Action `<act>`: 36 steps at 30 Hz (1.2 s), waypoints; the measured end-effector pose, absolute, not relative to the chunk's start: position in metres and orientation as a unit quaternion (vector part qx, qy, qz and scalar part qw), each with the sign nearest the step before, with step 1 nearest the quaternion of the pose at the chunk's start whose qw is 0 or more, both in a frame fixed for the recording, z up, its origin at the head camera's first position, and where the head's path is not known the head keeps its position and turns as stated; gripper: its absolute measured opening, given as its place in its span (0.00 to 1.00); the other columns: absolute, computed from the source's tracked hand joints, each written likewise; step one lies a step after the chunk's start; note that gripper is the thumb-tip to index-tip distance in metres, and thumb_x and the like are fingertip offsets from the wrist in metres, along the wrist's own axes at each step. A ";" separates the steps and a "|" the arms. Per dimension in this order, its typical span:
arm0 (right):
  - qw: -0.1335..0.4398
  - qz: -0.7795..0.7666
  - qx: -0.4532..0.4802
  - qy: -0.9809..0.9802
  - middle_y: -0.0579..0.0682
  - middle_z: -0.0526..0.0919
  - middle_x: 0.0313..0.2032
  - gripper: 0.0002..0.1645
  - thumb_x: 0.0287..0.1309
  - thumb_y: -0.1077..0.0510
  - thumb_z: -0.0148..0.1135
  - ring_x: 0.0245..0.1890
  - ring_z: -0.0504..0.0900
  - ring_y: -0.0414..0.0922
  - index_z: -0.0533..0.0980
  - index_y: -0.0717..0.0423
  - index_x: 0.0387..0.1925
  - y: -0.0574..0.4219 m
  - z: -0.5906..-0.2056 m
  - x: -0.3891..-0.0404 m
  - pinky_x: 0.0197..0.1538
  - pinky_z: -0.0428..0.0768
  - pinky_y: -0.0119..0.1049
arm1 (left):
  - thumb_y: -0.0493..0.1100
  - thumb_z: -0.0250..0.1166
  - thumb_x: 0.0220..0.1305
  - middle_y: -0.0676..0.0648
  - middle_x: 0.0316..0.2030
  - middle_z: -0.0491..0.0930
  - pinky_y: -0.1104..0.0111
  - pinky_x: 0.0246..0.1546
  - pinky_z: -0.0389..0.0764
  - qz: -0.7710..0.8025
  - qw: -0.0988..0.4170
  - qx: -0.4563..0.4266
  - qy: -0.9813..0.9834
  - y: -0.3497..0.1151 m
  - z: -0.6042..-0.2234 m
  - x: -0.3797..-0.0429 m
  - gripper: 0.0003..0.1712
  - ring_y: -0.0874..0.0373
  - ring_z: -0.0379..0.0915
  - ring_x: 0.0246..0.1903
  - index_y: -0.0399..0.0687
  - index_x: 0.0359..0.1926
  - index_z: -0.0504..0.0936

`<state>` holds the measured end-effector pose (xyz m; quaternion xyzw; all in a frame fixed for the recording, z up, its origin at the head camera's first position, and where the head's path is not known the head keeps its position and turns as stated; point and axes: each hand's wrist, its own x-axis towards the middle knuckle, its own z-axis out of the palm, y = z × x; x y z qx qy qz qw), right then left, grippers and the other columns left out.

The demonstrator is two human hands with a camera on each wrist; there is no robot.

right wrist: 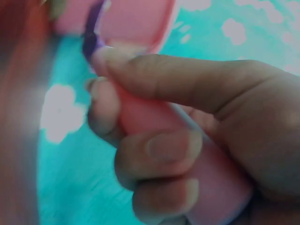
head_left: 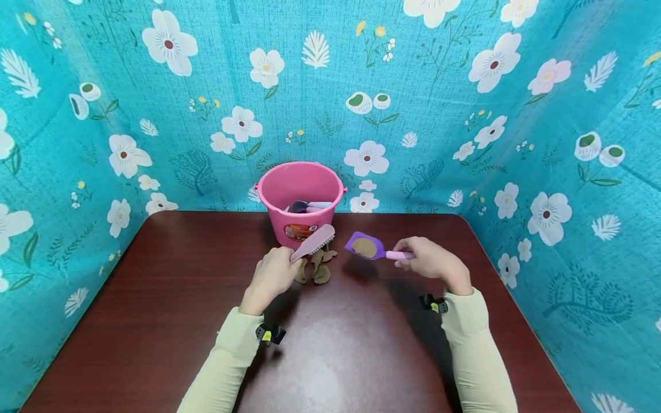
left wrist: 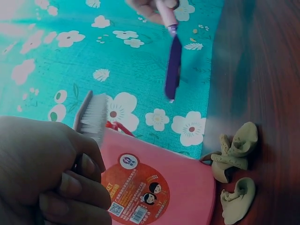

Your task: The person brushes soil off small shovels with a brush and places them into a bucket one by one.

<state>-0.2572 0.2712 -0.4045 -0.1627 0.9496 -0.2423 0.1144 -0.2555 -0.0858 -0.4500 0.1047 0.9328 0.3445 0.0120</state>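
My left hand (head_left: 272, 272) grips the handle of a pink brush (head_left: 316, 241) with white bristles, in front of the bucket. Below and beside the brush, several tan, curled clay-like pieces (head_left: 322, 275) lie on the table; their exact kind is unclear. Off to the right, my right hand (head_left: 426, 258) holds a small purple shovel (head_left: 381, 250) by its pink handle (right wrist: 154, 117), raised above the table. A flat tan patch (head_left: 364, 247) shows on the shovel's blade. In the left wrist view the shovel (left wrist: 173, 65) appears edge-on, so its load is hidden there.
A pink bucket (head_left: 279, 221) with a red label stands at the table's back edge, close behind the tan pieces. Inside it lie a dark rounded item (head_left: 298, 206) and pale handles (head_left: 320, 205). Blue flowered cloth (head_left: 320, 115) hangs around the dark red-brown table (head_left: 181, 287).
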 end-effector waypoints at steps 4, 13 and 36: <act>0.115 -0.229 -0.185 0.949 0.46 0.83 0.31 0.13 0.60 0.57 0.72 0.29 0.78 0.43 0.82 0.59 0.44 0.241 -0.393 -0.247 0.38 0.81 0.39 | 0.45 0.65 0.69 0.49 0.16 0.73 0.68 0.15 0.70 0.352 0.003 0.119 0.929 -0.086 -0.447 -0.252 0.10 0.57 0.66 0.14 0.42 0.36 0.81; 0.081 -0.232 -0.189 0.951 0.43 0.83 0.27 0.12 0.58 0.56 0.74 0.26 0.77 0.42 0.83 0.57 0.41 0.205 -0.381 -0.236 0.35 0.79 0.37 | 0.42 0.65 0.68 0.51 0.16 0.73 0.68 0.17 0.71 0.347 -0.009 0.169 0.923 -0.077 -0.443 -0.246 0.07 0.59 0.66 0.14 0.44 0.33 0.81; 0.018 -0.207 -0.184 0.961 0.40 0.77 0.19 0.13 0.55 0.55 0.76 0.21 0.73 0.39 0.87 0.55 0.42 0.199 -0.368 -0.216 0.30 0.74 0.37 | 0.42 0.68 0.64 0.46 0.19 0.77 0.56 0.19 0.78 0.222 -0.067 0.171 0.958 -0.052 -0.457 -0.235 0.13 0.54 0.73 0.18 0.44 0.24 0.77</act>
